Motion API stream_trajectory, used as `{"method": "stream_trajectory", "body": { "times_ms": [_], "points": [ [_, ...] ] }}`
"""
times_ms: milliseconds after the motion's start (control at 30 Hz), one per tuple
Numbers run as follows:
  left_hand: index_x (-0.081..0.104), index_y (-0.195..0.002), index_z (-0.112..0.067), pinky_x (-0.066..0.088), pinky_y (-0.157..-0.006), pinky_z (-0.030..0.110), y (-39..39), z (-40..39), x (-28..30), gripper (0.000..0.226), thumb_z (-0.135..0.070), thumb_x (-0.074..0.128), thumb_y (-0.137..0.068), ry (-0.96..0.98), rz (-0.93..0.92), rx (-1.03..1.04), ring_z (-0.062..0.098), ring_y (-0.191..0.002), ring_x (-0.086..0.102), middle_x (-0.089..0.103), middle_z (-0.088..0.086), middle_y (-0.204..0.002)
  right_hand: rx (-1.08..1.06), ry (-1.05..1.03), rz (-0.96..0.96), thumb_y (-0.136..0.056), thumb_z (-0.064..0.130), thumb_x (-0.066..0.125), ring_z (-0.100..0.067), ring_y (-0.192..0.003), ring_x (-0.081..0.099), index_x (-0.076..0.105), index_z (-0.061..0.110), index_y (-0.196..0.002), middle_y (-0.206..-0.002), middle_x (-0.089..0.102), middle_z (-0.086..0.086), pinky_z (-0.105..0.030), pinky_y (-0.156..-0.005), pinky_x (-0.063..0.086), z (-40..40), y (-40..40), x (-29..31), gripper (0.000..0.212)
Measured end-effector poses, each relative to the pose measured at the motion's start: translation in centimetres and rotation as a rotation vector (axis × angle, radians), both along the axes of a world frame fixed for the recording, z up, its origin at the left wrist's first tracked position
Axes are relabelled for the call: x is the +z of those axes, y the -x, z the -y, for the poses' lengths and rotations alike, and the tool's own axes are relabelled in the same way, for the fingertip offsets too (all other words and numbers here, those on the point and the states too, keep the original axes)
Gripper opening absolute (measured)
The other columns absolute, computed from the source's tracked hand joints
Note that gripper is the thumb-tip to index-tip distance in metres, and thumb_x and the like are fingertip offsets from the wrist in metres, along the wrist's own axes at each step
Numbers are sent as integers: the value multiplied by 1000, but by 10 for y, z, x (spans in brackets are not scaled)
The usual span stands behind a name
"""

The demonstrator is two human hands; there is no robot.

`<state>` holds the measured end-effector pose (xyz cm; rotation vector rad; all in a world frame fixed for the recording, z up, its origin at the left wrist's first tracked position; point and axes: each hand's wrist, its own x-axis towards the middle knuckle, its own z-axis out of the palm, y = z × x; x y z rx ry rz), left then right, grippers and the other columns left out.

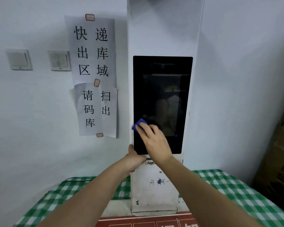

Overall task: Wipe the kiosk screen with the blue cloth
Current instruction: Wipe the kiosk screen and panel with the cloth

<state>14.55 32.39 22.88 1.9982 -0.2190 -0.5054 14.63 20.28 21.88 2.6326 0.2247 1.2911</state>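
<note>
A tall black kiosk screen point(162, 89) is set in a white upright stand point(154, 190) straight ahead. A small blue cloth point(137, 126) lies against the screen's lower left edge. My right hand point(154, 140) presses the cloth to the glass with its fingers laid over it. My left hand point(134, 158) grips the screen's bottom left corner, the thumb up along the left side and the fingers hidden behind.
The stand rests on a table with a green and white checked cloth point(236, 185). Paper signs point(93, 74) and two light switches point(59, 60) are on the wall to the left. Cardboard boxes point(279, 161) stand at the right.
</note>
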Motion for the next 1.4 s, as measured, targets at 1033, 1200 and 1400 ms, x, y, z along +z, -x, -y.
{"method": "stream_trajectory", "body": {
  "times_ms": [1033, 1200, 1400],
  "points": [
    [11, -148, -14, 37, -53, 14, 9, -9, 9, 69, -11, 50, -92, 72, -24, -47, 2, -65, 41, 41, -8, -80, -112, -836, 224, -94, 15, 53, -23, -96, 54, 46, 13, -135, -116, 53, -7, -35, -76, 49, 13, 12, 44, 41],
    [-3, -152, -14, 42, -79, 25, 2, -15, 9, 82, -13, 52, -91, 74, -21, -3, 16, -102, 44, 40, 7, -142, -24, -617, 88, -91, 12, 57, -23, -93, 54, 48, 10, -132, -115, 54, -9, -36, -66, 53, -23, -5, 47, 42],
    [-5, -152, -13, 41, -82, 27, -2, -20, 5, 83, -16, 52, -91, 34, -2, 30, 25, -125, 41, 23, 9, -155, -24, -314, 4, -66, 1, 79, -18, -78, 54, 51, 14, -126, -105, 56, -5, -25, -49, 48, -30, -20, 53, 68]
  ]
}}
